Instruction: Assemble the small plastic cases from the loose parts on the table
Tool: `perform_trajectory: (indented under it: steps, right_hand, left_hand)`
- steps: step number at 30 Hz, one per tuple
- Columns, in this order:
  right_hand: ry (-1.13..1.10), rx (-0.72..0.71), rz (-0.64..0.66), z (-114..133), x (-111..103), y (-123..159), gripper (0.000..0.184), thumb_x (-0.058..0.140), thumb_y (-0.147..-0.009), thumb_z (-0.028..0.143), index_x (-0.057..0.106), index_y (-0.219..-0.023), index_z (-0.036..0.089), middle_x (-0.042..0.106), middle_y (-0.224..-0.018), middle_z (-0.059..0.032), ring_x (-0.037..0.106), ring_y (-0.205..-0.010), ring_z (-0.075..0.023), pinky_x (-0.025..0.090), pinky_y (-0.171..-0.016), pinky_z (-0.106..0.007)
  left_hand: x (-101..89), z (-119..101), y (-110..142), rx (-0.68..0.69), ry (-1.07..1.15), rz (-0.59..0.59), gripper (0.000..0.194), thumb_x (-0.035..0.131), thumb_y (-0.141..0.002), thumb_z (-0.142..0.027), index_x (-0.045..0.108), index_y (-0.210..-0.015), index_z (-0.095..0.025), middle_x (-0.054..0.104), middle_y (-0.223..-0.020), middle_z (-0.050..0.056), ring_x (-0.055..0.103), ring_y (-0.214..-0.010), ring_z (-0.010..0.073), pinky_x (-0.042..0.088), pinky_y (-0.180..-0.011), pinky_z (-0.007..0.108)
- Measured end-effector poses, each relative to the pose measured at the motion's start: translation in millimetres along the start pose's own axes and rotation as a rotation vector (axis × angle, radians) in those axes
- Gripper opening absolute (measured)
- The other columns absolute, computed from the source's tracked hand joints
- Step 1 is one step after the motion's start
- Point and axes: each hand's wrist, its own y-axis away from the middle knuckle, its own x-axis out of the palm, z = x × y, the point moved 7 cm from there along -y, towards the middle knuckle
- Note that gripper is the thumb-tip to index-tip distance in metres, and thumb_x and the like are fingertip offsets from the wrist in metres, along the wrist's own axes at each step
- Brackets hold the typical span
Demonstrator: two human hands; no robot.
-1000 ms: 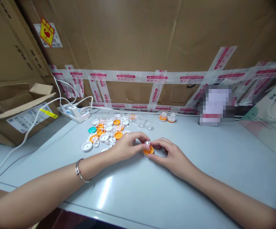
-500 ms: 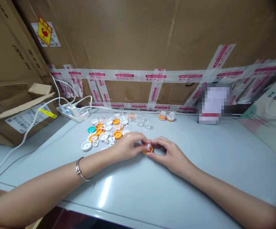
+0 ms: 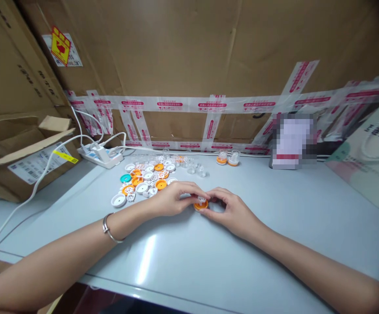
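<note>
Near the middle of the table, my two hands meet around an orange round plastic base [image 3: 201,206]. A small white spoked plastic piece [image 3: 201,199] sits at its centre. My left hand [image 3: 179,198] pinches the white piece from the left, fingers over its top. From the right, my right hand [image 3: 233,211] grips the rim of the orange base between thumb and fingers. To the left lies a spread of loose parts: white discs [image 3: 142,188], orange discs [image 3: 161,185], a teal disc [image 3: 125,178] and small white spoked pieces [image 3: 131,197].
Clear plastic cups [image 3: 191,168] lie behind the loose parts. Two capped assemblies [image 3: 233,158] stand at the back. A power strip [image 3: 106,157] and an open carton [image 3: 22,161] are at the left. A blurred-out upright object [image 3: 290,144] and a bag [image 3: 369,152] are at the right.
The white spoked piece has gone from above the orange base down into its centre. My left fingers have shifted onto its top. The view has turned slightly.
</note>
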Motion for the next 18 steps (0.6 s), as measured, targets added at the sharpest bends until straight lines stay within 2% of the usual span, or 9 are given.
perform_trajectory:
  steps: [7, 11, 13, 16, 18]
  right_hand:
    - [0.020, -0.008, -0.004, 0, 0, 0, 0.021, 0.066, -0.071, 0.028, 0.067, -0.090, 0.020, 0.066, -0.086, -0.0039, 0.059, -0.085, -0.0209, 0.046, -0.077, -0.032]
    - [0.032, -0.021, -0.018, 2, -2, 0, 0.018, 0.065, -0.072, 0.030, 0.067, -0.087, 0.020, 0.066, -0.082, -0.0034, 0.061, -0.082, -0.0209, 0.047, -0.074, -0.031]
    - [0.023, -0.020, -0.026, 2, -2, 0, 0.019, 0.064, -0.072, 0.030, 0.066, -0.088, 0.021, 0.066, -0.084, -0.0034, 0.061, -0.082, -0.0206, 0.047, -0.075, -0.031]
    - [0.008, -0.005, -0.023, 0, -1, 0, 0.022, 0.065, -0.070, 0.029, 0.065, -0.091, 0.021, 0.066, -0.088, -0.0038, 0.061, -0.085, -0.0206, 0.047, -0.078, -0.032]
    - [0.010, 0.003, -0.017, -1, 0, 0, 0.022, 0.065, -0.070, 0.029, 0.064, -0.091, 0.020, 0.066, -0.089, -0.0041, 0.061, -0.086, -0.0208, 0.047, -0.079, -0.033]
  left_hand:
    - [1.3, 6, 0, 0.017, 0.024, -0.025, 0.023, 0.051, -0.086, -0.014, 0.065, -0.104, -0.019, 0.067, -0.095, 0.006, 0.062, -0.090, 0.0135, 0.048, -0.083, 0.026]
    - [-2.5, 2, 4, -0.004, 0.010, -0.048, 0.037, 0.057, -0.083, -0.016, 0.055, -0.120, -0.019, 0.067, -0.103, 0.006, 0.062, -0.092, 0.0138, 0.048, -0.085, 0.028]
    - [-14.7, 0, 5, -0.010, -0.047, -0.140, 0.040, 0.061, -0.081, -0.020, 0.054, -0.120, -0.019, 0.067, -0.105, 0.006, 0.062, -0.093, 0.0144, 0.048, -0.084, 0.028]
    - [-44.2, 6, 3, -0.103, -0.261, -0.383, 0.022, 0.054, -0.085, -0.023, 0.062, -0.104, -0.017, 0.067, -0.101, 0.006, 0.061, -0.091, 0.0150, 0.049, -0.080, 0.027]
    - [-56.3, 16, -5, -0.196, -0.436, -0.437, 0.020, 0.052, -0.085, -0.020, 0.061, -0.102, -0.016, 0.066, -0.100, 0.007, 0.061, -0.089, 0.0160, 0.049, -0.077, 0.028]
